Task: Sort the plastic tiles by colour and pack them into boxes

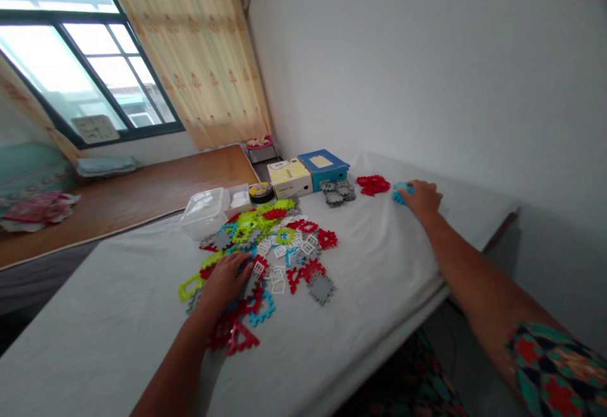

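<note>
A mixed pile of flat notched plastic pieces (284, 236) in red, blue, green, grey and white lies on the white-covered table (379, 265). My left hand (226, 283) rests on the left side of this pile, fingers bent over grey and blue pieces; whether it grips one is unclear. At the far right, my right hand (424, 197) has its fingers closed on blue pieces (402, 192) at the cloth. Just left of it sit red pieces (372, 184), and further left a group of grey pieces (338, 193).
Behind the pile stand a clear plastic container (205, 213), a white tray (238, 199), a round black tin (261, 193), a yellow box (290, 178) and a blue box (323, 168). A wall (427, 75) borders the table's far right side.
</note>
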A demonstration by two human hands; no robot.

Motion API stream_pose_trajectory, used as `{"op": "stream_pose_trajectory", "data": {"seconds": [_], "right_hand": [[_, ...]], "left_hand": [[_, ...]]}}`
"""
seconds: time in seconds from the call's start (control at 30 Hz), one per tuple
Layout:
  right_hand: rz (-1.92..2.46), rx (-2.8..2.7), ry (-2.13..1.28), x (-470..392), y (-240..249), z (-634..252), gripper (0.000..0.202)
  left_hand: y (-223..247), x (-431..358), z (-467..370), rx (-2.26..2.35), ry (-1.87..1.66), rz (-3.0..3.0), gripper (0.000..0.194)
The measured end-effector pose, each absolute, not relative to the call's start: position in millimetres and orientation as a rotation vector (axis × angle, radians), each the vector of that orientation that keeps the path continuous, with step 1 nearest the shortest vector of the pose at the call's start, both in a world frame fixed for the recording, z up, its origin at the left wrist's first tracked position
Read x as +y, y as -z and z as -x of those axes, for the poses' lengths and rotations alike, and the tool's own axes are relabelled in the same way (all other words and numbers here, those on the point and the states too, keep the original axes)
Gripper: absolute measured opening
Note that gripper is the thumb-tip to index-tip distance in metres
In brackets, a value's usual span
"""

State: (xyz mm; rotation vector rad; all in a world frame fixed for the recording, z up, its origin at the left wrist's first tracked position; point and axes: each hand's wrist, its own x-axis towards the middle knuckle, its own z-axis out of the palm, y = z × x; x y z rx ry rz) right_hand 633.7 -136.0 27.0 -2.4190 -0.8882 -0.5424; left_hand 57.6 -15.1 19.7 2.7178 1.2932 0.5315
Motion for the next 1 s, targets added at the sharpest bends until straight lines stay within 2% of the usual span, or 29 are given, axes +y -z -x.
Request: {"op": "stream_pose_trajectory", "data": {"seconds": [0.13,0.3,0.43,0.6,0.67,0.77,0.9,1.0], "right_hand": [[2.447,-0.882,0.509,-149.2,-8.5,-643.8,0.050],[2.183,-1.111,0.522,-128.7,-13.7,-614.2,0.045],[1.864,-1.803,-0.039,-101.4,-28.0,-548.8,0.038],[1.564,-2.219,-0.543,-84.8,-40.9,-475.5,0.065],[1.528,-2.232,-0.659,-84.2,-43.2,-466.3,0.065],[1.490,-2.254,-0.697,-86.9,-41.4,-466.5,0.057],[1.480,-2.244,-0.598,-94.0,-33.9,-467.5,0.063],[1.466,-2.231,-0.553,-94.5,-33.6,-470.0,0.056]], "left_hand": [[-21.8,-19.5,-60.0,1.277,-0.559,-2.720,0.041],[-22.6,-23.4,-62.1,1.270,-0.601,-2.721,0.039],[-23.5,-23.6,-62.4,1.282,-0.613,-2.758,0.036],[-24.9,-23.8,-60.0,1.347,-0.614,-2.800,0.034],[-24.9,-24.3,-59.7,1.357,-0.593,-2.810,0.034],[-25.5,-24.9,-60.3,1.377,-0.585,-2.808,0.034],[-29.1,-21.0,-55.9,1.436,-0.670,-2.732,0.038],[-31.1,-10.9,-40.0,1.593,-0.797,-2.628,0.040]]}}
